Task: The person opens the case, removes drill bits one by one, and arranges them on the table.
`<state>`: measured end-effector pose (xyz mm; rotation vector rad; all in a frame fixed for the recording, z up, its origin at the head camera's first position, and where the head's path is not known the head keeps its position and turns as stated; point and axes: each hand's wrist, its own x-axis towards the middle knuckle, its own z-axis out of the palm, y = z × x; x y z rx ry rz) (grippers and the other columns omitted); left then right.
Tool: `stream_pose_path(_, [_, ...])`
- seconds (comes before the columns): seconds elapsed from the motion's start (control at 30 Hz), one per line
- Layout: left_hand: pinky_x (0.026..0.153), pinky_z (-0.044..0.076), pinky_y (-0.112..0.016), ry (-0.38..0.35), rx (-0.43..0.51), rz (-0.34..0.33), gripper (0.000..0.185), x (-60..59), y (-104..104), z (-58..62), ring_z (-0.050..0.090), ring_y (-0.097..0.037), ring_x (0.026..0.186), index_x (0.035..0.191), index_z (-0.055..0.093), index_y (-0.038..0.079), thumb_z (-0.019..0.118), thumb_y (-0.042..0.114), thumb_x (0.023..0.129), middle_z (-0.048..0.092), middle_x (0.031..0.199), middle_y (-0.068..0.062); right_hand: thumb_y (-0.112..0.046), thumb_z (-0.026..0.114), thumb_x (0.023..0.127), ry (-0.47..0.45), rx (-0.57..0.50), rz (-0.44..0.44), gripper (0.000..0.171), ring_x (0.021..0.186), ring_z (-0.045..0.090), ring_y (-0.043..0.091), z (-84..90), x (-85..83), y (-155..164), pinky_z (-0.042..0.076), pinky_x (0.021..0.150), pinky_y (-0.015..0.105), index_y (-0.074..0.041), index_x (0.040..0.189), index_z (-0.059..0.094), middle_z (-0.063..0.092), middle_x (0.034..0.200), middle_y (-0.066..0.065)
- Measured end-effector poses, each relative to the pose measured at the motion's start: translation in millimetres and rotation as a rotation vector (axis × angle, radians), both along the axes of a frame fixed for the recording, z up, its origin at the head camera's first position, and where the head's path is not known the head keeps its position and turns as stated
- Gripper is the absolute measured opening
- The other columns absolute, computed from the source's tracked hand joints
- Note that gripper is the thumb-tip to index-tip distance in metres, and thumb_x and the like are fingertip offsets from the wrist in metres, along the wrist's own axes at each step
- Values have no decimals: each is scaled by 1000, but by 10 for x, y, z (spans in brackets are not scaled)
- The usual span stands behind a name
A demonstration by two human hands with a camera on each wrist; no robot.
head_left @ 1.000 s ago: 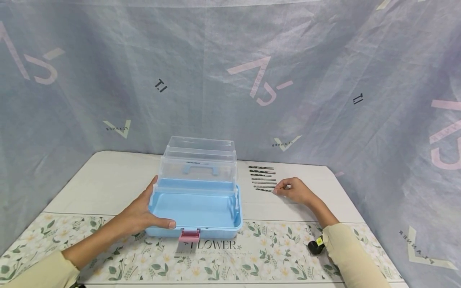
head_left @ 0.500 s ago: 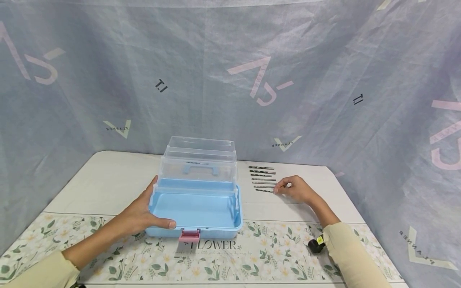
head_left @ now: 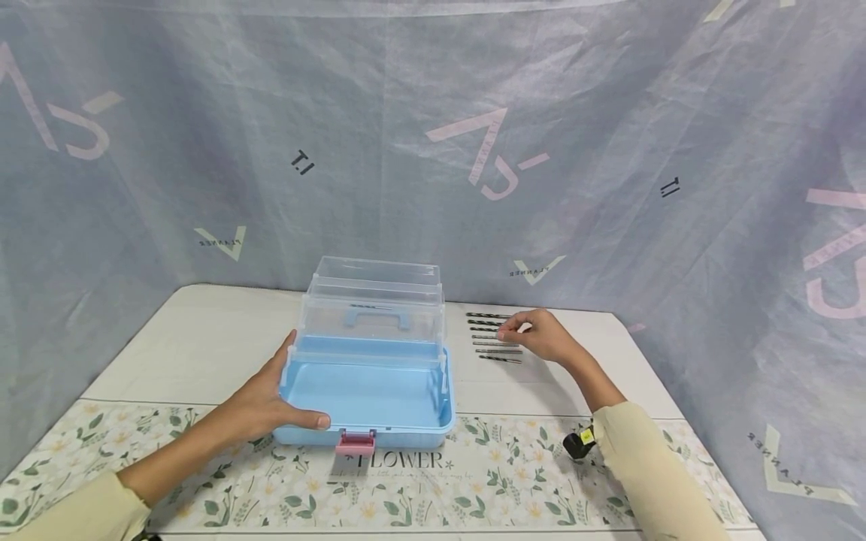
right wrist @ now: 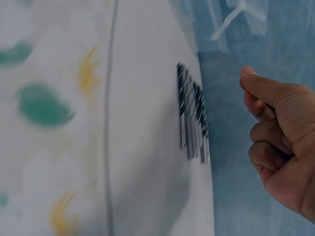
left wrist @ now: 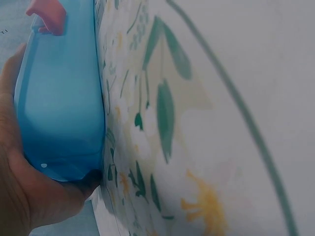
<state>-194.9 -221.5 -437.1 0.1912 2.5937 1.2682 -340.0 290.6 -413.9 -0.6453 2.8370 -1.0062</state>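
My left hand (head_left: 260,402) grips the left side of a light-blue toolbox (head_left: 365,436), thumb on its front rim; the left wrist view shows the hand around the end of the blue box (left wrist: 64,93). The toolbox stands open, with clear trays (head_left: 372,323) raised at its back. My right hand (head_left: 541,336) hovers over a row of drill bits (head_left: 499,359) lying right of the box. In the right wrist view, the right hand (right wrist: 285,132) has its fingers curled and thumb and index together, with nothing visible between them. Beyond them lie the bits (right wrist: 189,113), slightly blurred.
A pink latch (head_left: 355,442) hangs at the toolbox front. Small dark bits (head_left: 368,306) show through the clear upper part. The table cover (head_left: 203,338) is white with a floral front band. A grey printed curtain (head_left: 379,150) stands behind the table.
My right hand has left the end of the nearest drill bit and moved up, back and slightly left over the row. That bit lies fully visible. The left hand and toolbox have not moved.
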Motion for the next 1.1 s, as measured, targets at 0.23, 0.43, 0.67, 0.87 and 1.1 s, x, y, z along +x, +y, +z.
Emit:
stream_pose_path(0.23, [117,40,-88,-8,-10,3,166,8,7,12,11,-70,166,180,-24,30,105,50,78,-6,187,-33,-30,79,109,2,-51,29,21,109,78,27,180,-33,-308,65,95,46,-13,117,88,84,117,9])
stream_pose_path(0.43, [118,38,-89,-6,-6,4,166,7,6,10,11,-70,167,179,-25,30,105,50,77,-6,187,-33,-29,81,107,49,-73,52,19,102,77,23,312,-81,-589,63,87,38,-13,114,88,84,114,7])
stream_pose_path(0.67, [118,36,-90,1,3,1,166,0,-1,-4,10,-70,167,179,-25,29,105,49,78,-5,187,-33,-32,81,107,66,-108,76,21,98,80,24,493,-75,-908,65,84,40,-14,116,88,83,113,8])
stream_pose_path(0.87, [119,37,-89,6,1,2,167,0,1,-5,11,-70,167,179,-25,28,106,50,77,-5,187,-34,-30,82,107,97,-144,125,20,101,78,27,592,-72,-1164,64,87,38,-14,115,88,83,112,7])
stream_pose_path(1.1, [119,37,-89,5,0,0,167,3,1,-2,11,-70,167,179,-26,29,105,49,77,-5,187,-33,-29,80,108,114,-139,187,19,98,78,30,667,-82,-1420,63,84,38,-14,116,88,84,112,6])
